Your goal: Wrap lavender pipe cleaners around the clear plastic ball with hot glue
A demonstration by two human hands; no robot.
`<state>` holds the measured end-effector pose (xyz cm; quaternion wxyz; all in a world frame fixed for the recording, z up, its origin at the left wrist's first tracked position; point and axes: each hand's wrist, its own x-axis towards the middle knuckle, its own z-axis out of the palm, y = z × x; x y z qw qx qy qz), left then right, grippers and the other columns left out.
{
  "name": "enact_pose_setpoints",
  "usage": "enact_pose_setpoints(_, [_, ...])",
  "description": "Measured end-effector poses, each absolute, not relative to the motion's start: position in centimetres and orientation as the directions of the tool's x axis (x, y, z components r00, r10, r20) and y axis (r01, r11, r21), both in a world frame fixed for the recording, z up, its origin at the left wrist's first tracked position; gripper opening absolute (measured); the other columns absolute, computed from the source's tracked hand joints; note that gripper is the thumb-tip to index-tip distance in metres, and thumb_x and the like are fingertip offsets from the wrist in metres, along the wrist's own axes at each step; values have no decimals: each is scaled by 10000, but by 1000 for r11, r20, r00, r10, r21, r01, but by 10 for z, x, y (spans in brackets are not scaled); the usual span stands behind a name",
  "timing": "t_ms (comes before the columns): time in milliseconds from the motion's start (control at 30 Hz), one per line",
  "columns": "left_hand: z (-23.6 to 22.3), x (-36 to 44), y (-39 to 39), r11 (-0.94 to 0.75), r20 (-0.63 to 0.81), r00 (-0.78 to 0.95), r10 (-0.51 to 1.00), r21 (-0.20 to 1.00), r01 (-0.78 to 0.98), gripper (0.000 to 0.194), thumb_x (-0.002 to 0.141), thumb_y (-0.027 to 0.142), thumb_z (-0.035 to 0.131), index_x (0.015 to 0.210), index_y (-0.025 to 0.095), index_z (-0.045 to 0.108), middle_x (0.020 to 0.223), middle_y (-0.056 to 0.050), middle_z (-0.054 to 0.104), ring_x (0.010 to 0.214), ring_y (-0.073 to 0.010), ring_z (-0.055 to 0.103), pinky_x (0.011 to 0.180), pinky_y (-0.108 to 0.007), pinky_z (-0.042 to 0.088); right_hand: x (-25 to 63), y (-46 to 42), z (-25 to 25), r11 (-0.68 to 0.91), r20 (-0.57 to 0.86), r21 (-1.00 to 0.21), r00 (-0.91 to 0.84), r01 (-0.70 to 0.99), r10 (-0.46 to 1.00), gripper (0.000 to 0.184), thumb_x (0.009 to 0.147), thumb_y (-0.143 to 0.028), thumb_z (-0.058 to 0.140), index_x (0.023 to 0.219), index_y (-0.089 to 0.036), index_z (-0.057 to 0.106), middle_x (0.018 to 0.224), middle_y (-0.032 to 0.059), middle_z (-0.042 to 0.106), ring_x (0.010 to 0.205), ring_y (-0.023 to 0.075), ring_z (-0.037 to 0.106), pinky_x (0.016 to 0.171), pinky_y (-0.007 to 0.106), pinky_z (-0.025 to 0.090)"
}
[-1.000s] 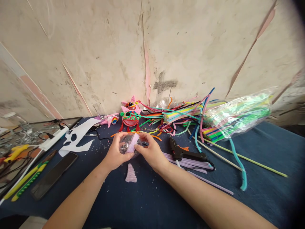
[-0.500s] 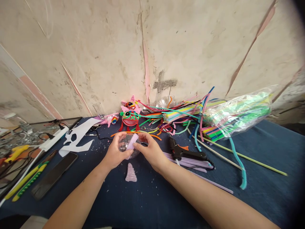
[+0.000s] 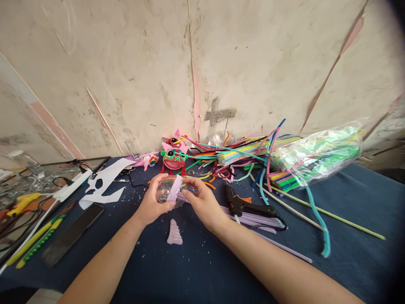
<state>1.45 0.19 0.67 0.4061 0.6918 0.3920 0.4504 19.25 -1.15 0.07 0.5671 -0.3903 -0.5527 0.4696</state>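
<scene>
Between my hands is a clear plastic ball [image 3: 163, 195] with a strip of lilac pipe cleaners [image 3: 174, 188] lying across its front. My left hand [image 3: 152, 199] is curled round the ball's left side, its thumb by the strip's lower end. From the right, my right hand [image 3: 199, 198] grips the ball, fingers over the top and thumb near the strip. Just below on the cloth lies a lilac ridged triangle piece [image 3: 174, 232]. A black glue gun [image 3: 243, 203] rests right of my right hand, over loose lilac pipe cleaners [image 3: 262, 223].
Pink-eared lion-like figures [image 3: 174, 159] stand at the back by the wall. Bundled coloured pipe cleaners [image 3: 240, 154] and a plastic bag of more [image 3: 319, 154] lie back right. On the left are cut white paper [image 3: 106, 185], a phone [image 3: 72, 234], yellow-green handled pliers [image 3: 41, 242] and a power strip [image 3: 72, 184].
The view has shifted slightly. My right thumb has eased off the lilac strip, leaving more of it showing; both hands stay round the ball.
</scene>
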Motion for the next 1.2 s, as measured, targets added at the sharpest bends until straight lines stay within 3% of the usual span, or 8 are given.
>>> enact_pose_setpoints(200, [2, 20, -2, -434, 388, 218, 895, 869, 238, 715, 621, 175, 747, 1262, 264, 446, 1380, -108, 445, 1337, -322, 383, 1033, -461, 390, 188, -13, -2, 347, 349, -936, 33, 63, 936, 328, 666, -220, 644, 991, -209, 604, 1109, 75, 615, 1019, 225, 592, 751, 324, 520])
enact_pose_setpoints(433, [3, 21, -3, -417, 364, 241, 900, 879, 230, 695, 629, 164, 743, 1249, 264, 445, 1350, -96, 471, 1302, -312, 420, 1023, -456, 392, 189, -11, -1, 335, 338, -940, 34, 67, 941, 341, 670, -209, 640, 1008, -207, 601, 1099, 73, 615, 986, 208, 597, 729, 316, 518])
enact_pose_setpoints(633, [2, 20, -2, -382, 336, 239, 911, 906, 183, 683, 633, 168, 742, 1243, 260, 447, 1350, -98, 486, 1244, -296, 479, 979, -431, 434, 191, -10, 0, 272, 273, -962, 7, 5, 962, 349, 679, -244, 656, 1020, -198, 597, 1120, 79, 622, 988, 207, 598, 732, 313, 496])
enact_pose_setpoints(800, [4, 19, -2, -395, 354, 246, 902, 908, 141, 689, 647, 200, 753, 1255, 267, 437, 1358, -94, 493, 1242, -290, 493, 973, -422, 450, 192, -7, 7, 243, 242, -963, 25, -115, 970, 328, 724, -343, 635, 1008, -185, 593, 1001, 60, 641, 919, 196, 600, 765, 330, 484])
enact_pose_setpoints(1000, [6, 11, 3, -407, 382, 211, 900, 908, 94, 675, 655, 246, 776, 1246, 263, 450, 1369, -101, 476, 1330, -300, 405, 995, -414, 445, 246, 1, 43, 423, 382, -889, 226, -175, 896, 244, 748, -376, 627, 912, -197, 602, 880, 31, 645, 818, 166, 610, 690, 284, 475])
enact_pose_setpoints(1067, [6, 8, 6, -398, 387, 194, 901, 917, 21, 672, 648, 259, 786, 1236, 270, 460, 1351, -93, 484, 1327, -300, 406, 982, -404, 458, 279, 2, 50, 472, 435, -879, 298, -62, 850, 209, 785, -377, 584, 891, -198, 602, 818, 24, 651, 765, 162, 615, 663, 282, 472])
enact_pose_setpoints(1200, [7, 6, 9, -380, 391, 199, 899, 920, -91, 660, 647, 251, 788, 1232, 287, 482, 1340, -78, 507, 1324, -291, 405, 1002, -386, 441, 334, -5, 40, 351, 491, -791, 178, 501, 853, 193, 823, -324, 512, 848, -177, 633, 760, 46, 661, 717, 187, 613, 674, 313, 469])
